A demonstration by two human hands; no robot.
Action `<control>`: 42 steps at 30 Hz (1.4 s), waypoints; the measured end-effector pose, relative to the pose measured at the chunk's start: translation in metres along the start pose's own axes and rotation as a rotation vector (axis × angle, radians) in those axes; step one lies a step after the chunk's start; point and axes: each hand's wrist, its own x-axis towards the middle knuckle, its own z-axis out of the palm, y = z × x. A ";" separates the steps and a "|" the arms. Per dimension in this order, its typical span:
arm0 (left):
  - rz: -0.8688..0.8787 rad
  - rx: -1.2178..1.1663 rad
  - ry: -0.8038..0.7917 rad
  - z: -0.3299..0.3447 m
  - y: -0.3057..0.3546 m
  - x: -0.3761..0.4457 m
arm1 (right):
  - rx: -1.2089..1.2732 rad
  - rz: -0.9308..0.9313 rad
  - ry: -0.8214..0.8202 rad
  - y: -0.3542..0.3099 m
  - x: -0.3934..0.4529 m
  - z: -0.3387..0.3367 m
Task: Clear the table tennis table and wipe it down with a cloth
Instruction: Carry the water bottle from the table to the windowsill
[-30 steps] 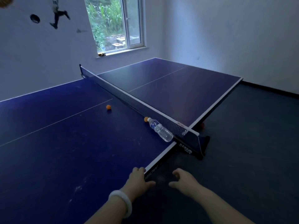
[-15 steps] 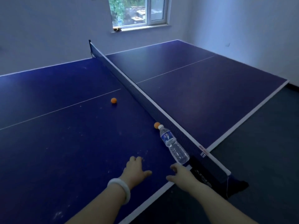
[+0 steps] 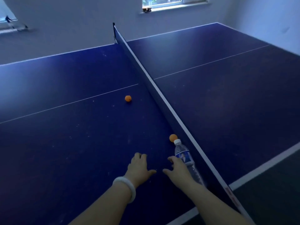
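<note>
The blue table tennis table [image 3: 65,143] fills the view, split by its net [image 3: 155,90]. A clear plastic water bottle [image 3: 185,155] with a white cap and blue label lies on its side against the net. One orange ball [image 3: 173,137] rests by the bottle's cap; a second orange ball [image 3: 128,98] sits further out near the centre line. My right hand [image 3: 177,172] hovers open just left of the bottle, fingers spread, at most brushing it. My left hand [image 3: 139,168], with a white bangle on the wrist, is open over the table beside it. No cloth is visible.
A grey wall runs behind the table with a window sill [image 3: 175,8] at the top. Dark floor [image 3: 276,192] lies past the table's right edge. The table surface shows dust and scuff marks.
Both hands have moved from the table's side edge out over the surface toward the bottle, and the view has moved closer over the table.
</note>
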 end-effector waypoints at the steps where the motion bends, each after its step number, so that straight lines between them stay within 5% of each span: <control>1: 0.007 0.024 0.006 -0.001 -0.001 0.008 | -0.005 -0.011 0.024 -0.001 0.004 0.001; 8: 0.059 0.172 -0.058 0.005 -0.012 0.059 | -0.314 0.015 0.504 0.003 0.010 -0.006; 12: 0.079 0.253 -0.112 0.023 -0.012 0.065 | -0.298 0.183 0.477 0.018 0.013 -0.009; 23: 0.098 0.315 -0.073 0.032 -0.018 0.061 | -0.330 0.275 0.454 0.036 0.012 -0.002; 30: 0.138 0.333 0.013 0.049 -0.002 0.023 | -0.392 0.260 0.398 0.053 0.006 -0.004; 42: -0.061 0.263 -0.167 0.077 0.011 -0.027 | -0.284 0.171 0.316 0.065 0.005 -0.009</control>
